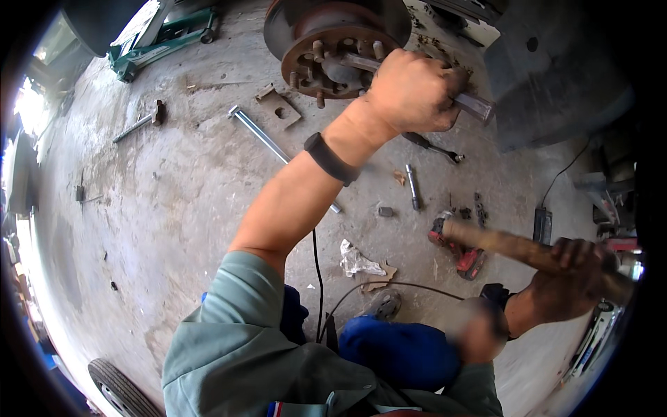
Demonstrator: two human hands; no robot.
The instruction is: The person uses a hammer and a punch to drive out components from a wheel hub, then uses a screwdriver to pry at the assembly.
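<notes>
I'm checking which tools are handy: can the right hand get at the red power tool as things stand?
Probably not right away: the right hand is closed around a wooden handle, which partly overlaps the red power tool in view. Nothing else seems in the way.

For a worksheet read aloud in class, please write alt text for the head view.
A person's left hand grips a metal bar angled toward a rusty wheel hub, while the right hand holds a blurred wooden-handled tool. On the concrete floor lie a hammer, a red-and-black power tool and a long silver bar.
</notes>
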